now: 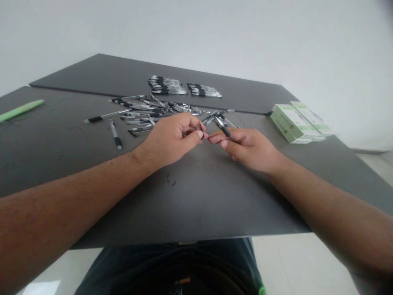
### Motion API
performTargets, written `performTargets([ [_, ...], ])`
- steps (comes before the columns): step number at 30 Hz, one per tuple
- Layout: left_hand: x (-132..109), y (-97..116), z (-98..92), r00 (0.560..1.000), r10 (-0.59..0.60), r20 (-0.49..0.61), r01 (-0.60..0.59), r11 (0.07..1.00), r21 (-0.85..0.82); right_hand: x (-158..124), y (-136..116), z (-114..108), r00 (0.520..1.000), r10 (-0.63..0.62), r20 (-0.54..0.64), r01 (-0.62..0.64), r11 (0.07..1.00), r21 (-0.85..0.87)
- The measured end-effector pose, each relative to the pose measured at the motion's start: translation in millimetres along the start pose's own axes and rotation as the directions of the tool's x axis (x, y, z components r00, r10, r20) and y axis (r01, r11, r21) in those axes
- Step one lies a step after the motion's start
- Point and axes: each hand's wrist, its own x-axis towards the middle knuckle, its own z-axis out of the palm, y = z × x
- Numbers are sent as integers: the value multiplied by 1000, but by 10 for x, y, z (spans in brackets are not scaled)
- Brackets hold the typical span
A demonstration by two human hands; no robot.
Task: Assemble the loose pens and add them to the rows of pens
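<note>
My left hand (172, 137) and my right hand (248, 147) meet over the middle of the dark table (196, 196). The right hand is closed around a black-and-clear pen (222, 126) that sticks up and away from it. The left hand's fingers are curled, with thumb and forefinger pinched on a small dark pen part (202, 132) right at the pen's near end. Just behind both hands lies a loose heap of similar pens (150, 110).
Two tidy rows of pens (184, 87) lie farther back. A single pen (116, 134) lies apart at left. White-and-green boxes (296, 122) sit at the right edge. A green marker (21, 110) lies at far left. A seam (92, 93) divides two tabletops.
</note>
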Motion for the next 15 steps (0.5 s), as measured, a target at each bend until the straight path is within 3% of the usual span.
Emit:
performTargets([
  [6, 14, -37, -33, 1000, 11, -2, -10, 996, 94, 24, 105, -155, 990, -92, -106, 52, 943, -327],
  [11, 17, -68, -45, 997, 72, 1, -71, 978, 195, 7, 113, -222, 975, -133, -178, 56, 923, -381],
  [15, 8, -87, -14, 999, 31, -30, -26, 989, 145, 8, 68, -251, 972, -144, -186, 38, 875, -482],
])
